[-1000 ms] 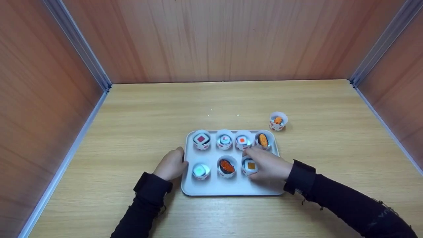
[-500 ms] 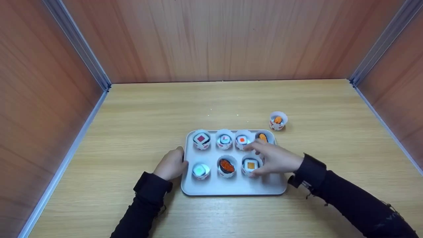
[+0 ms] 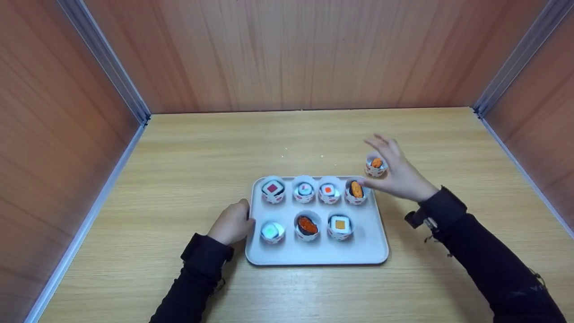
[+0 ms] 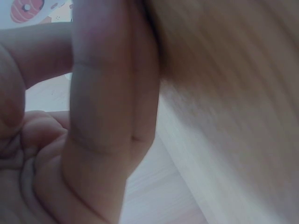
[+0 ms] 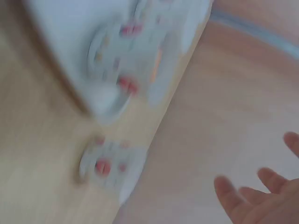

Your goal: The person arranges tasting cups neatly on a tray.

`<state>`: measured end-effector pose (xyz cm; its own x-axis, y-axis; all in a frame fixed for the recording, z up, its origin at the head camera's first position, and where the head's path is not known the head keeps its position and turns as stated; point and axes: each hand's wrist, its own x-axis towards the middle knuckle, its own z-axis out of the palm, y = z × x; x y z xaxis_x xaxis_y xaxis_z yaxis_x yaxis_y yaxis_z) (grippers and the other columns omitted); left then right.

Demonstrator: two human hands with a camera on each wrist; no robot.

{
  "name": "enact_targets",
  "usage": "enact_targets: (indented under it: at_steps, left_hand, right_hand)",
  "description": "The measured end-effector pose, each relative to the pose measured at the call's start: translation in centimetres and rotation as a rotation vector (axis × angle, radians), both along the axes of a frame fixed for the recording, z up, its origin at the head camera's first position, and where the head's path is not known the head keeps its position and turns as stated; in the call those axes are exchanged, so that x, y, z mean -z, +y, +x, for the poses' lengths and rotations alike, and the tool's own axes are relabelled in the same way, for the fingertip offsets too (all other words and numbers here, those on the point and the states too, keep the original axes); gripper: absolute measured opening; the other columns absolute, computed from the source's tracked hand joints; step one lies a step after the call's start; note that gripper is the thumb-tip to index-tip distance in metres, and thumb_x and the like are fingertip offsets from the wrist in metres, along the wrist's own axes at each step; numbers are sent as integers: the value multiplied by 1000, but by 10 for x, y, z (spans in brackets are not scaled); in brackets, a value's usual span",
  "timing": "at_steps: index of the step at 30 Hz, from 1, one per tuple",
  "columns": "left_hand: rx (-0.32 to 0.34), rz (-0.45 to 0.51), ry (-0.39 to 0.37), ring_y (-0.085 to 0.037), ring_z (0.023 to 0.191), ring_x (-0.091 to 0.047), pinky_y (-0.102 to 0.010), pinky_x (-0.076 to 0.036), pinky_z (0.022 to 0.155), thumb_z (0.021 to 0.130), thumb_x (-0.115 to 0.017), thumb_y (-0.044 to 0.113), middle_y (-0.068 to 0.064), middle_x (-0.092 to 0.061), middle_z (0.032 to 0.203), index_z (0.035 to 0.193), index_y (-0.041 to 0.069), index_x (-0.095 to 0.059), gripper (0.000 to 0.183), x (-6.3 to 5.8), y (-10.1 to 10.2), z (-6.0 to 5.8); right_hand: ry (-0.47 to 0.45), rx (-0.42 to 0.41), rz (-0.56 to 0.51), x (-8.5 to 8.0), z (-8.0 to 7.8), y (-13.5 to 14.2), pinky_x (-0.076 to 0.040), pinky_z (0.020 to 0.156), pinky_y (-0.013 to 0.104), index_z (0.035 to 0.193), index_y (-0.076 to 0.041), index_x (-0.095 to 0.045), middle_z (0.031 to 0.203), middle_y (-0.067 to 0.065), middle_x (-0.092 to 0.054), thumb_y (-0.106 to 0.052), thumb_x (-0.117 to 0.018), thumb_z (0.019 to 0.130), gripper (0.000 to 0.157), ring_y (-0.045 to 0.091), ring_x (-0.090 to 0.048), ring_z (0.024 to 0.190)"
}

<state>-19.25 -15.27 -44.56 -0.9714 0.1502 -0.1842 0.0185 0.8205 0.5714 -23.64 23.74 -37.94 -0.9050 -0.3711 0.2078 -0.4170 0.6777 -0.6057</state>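
A white tray [image 3: 287, 257] lies on the table with several patterned paper cups on it, each holding a sushi piece. My left hand [image 3: 231, 223] grips the tray's left edge, thumb at the rim; its curled fingers [image 4: 100, 107] fill the left wrist view. Over the tray's back right corner, my right hand [image 3: 401, 175] is spread and holds nothing. Close under it are a cup with orange-topped sushi [image 3: 356, 191] and, off the tray, a lone cup [image 3: 375, 166], partly covered by the hand. The square-topped sushi cup [image 3: 340, 225] stands in the front row.
In the front row are also a red-topped sushi cup [image 3: 307, 225] and a pale green one [image 3: 272, 232]. Further cups line the back row, including a diamond-patterned one [image 3: 273, 189]. Wooden panels [image 3: 287, 54] wall in the table at the back and sides.
My right hand has let go of the square-topped sushi cup in the front row and moved up, back and right toward the lone cup. The left hand has stayed at the tray's edge.
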Motion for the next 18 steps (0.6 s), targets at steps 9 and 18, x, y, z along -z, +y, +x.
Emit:
enact_targets:
  at_steps: [9,18]
  left_hand:
    - [5,-3,24,-20,67,-52,-29,-42,59,87,-59,4,-7,-55,76,97,-2,-57,12,0,1,2]
    - [-8,9,-17,-20,64,-53,-27,-41,53,89,-56,4,-7,-55,76,96,-1,-55,9,-1,1,1]
  right_hand:
    - [-93,110,130,19,-40,30,-25,102,77,157,-36,-5,164,11,15,-51,-79,75,111,47,7,149]
    - [-213,162,144,42,-64,39,-23,109,72,158,-27,-8,162,21,10,-46,-75,81,104,52,-4,146]
